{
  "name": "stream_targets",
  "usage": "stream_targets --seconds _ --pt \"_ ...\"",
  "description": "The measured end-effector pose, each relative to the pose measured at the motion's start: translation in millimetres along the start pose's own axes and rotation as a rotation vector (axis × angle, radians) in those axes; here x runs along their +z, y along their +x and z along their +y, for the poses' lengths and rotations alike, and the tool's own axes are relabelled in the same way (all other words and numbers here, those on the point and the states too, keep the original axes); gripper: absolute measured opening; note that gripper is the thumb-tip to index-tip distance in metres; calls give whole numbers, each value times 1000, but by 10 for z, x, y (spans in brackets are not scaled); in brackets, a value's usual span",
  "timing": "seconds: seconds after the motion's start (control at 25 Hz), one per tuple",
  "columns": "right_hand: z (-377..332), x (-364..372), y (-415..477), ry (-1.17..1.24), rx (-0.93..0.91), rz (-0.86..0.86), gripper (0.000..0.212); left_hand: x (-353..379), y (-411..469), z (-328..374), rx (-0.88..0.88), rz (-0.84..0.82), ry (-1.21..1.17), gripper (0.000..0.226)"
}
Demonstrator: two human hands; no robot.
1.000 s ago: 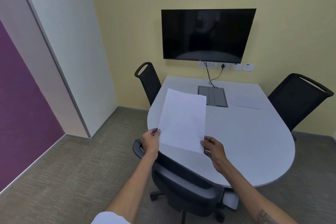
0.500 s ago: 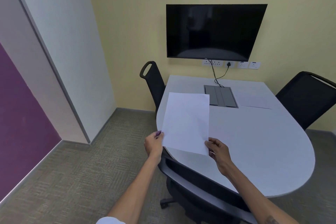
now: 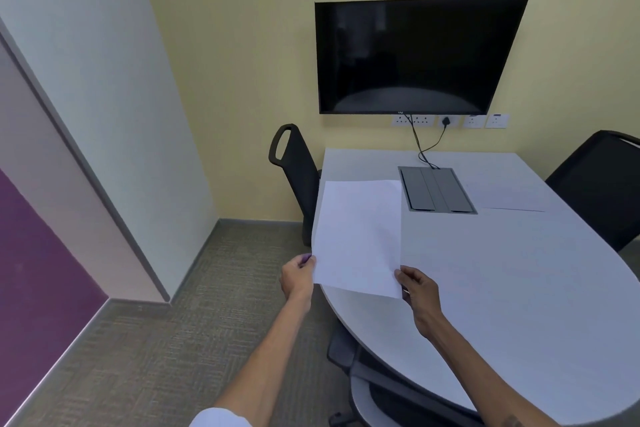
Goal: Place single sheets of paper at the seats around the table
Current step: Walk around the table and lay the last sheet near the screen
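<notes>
Paper [image 3: 358,236] pinched at its near corners by left hand [image 3: 298,279] and right hand [image 3: 420,295] | above table [image 3: 519,288] edge | second sheet [image 3: 509,198] by far-right chair [image 3: 602,184] | chair [image 3: 294,163] beyond, another chair [image 3: 374,388] tucked below

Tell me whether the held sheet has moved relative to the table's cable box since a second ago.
Yes. The held sheet has shifted left and away from the cable box; earlier its top corner overlapped the box, now it sits beside it.

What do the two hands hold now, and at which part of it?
One white sheet of paper, held above the table edge. The left hand pinches its lower left corner; the right hand pinches its lower right corner.
</notes>
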State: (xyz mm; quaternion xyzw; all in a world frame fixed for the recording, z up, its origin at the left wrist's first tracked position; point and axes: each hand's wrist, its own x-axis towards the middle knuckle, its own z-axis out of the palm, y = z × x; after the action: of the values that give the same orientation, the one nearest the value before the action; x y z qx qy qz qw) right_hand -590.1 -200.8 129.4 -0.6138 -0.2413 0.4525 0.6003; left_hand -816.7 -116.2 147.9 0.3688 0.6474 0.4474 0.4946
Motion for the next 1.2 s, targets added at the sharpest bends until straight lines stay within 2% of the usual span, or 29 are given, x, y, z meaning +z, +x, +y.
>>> stream_targets --seconds 0.48,0.8,1.2 --pt "67 828 884 36 53 115 14 202 1352 267 -60 -21 95 17" --pt "157 1785 1721 118 75 321 18 412 2938 727 19 -225 183 19" --pt "171 2504 2418 180 68 470 16 830 4185 1005 113 -374 310 21"
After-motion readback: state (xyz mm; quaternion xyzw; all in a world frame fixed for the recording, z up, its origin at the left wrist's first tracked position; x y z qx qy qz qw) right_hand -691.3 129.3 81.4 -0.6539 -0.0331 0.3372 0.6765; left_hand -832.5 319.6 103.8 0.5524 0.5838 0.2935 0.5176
